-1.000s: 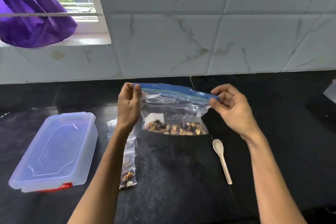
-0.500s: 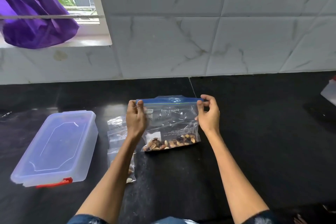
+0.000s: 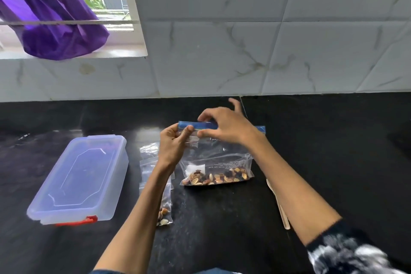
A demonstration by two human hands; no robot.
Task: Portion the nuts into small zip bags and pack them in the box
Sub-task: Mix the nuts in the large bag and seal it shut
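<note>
Black stone countertop (image 3: 322, 140) fills the near view, with a small clear zip bag (image 3: 165, 213) holding a few nuts lying flat just left of the left forearm and a pale wooden spoon (image 3: 280, 207) partly hidden under the right forearm. A translucent lidded plastic box with a red latch (image 3: 80, 180) sits closed farther left. Past these, a large clear zip bag with a blue seal strip (image 3: 219, 158) stands upright, mixed nuts (image 3: 216, 177) pooled along its bottom. The left hand (image 3: 174, 143) pinches the strip's left corner; the right hand (image 3: 224, 125) pinches the strip beside it, fingers curled. Behind rise white marbled wall tiles (image 3: 244, 51) and purple cloth (image 3: 55, 24) at the window.
</note>
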